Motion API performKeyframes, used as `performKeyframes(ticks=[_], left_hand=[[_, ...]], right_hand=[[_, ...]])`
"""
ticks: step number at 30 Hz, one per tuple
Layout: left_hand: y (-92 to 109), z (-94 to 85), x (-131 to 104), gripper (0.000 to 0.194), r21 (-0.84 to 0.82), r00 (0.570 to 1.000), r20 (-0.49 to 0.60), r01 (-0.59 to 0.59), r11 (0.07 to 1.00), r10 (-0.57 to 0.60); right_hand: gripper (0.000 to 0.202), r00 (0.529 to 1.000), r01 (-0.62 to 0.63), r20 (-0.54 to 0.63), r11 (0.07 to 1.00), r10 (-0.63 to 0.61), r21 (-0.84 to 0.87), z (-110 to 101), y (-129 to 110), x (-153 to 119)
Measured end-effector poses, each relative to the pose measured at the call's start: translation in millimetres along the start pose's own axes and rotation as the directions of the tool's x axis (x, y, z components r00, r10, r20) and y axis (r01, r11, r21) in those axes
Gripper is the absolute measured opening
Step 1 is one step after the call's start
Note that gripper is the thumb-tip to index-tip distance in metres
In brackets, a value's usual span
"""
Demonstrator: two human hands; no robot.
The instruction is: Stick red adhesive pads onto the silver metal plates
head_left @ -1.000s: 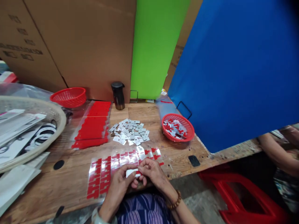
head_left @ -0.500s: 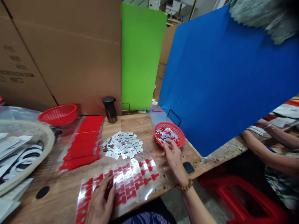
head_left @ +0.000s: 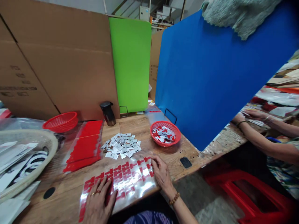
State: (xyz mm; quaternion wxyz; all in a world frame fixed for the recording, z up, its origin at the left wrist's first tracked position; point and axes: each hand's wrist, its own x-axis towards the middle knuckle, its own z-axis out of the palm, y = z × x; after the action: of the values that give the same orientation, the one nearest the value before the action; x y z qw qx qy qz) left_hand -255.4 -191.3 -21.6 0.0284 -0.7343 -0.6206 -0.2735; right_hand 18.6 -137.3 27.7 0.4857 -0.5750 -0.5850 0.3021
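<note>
A clear sheet [head_left: 136,183] with rows of red T-shaped stickers lies at the table's front edge. My left hand [head_left: 100,197] rests flat on its left part, fingers apart. At its right end, my right hand [head_left: 162,174] touches the sheet with fingertips bent together; whether a sticker is between them is too small to tell. Behind the sheet lies a pile of small silvery-white plates [head_left: 122,145]. A red basket [head_left: 177,139] to the right of the pile holds similar plates and red pieces.
Red sheets [head_left: 85,144], a dark flask [head_left: 108,113] and another red basket [head_left: 61,122] stand behind left. A large pale basket [head_left: 52,149] sits far left. Blue [head_left: 205,74] and green [head_left: 132,65] panels rise behind. Another person's arms [head_left: 259,133] are at right.
My right hand has moved from the red basket down and left onto the right end of the sticker sheet. My left hand stays on the sheet. The camera view has shifted.
</note>
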Motion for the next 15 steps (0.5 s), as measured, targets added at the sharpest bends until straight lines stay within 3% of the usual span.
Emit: performKeyframes(ticks=[5,15], left_hand=[[15.8,-11.3,3.4,0.043,0.070,1.000,0.017,-0.005,0.998,0.004],[22.1,-13.8,3.5,0.041,0.044,0.999,-0.020,0.043,0.998,-0.042]], right_hand=[[0.023,1.000,0.017,0.002,0.999,-0.017,0.044,-1.1,2.7,-1.4],[0.024,0.999,0.045,-0.002,0.995,-0.045,0.093,-2.5,7.8,-4.5]])
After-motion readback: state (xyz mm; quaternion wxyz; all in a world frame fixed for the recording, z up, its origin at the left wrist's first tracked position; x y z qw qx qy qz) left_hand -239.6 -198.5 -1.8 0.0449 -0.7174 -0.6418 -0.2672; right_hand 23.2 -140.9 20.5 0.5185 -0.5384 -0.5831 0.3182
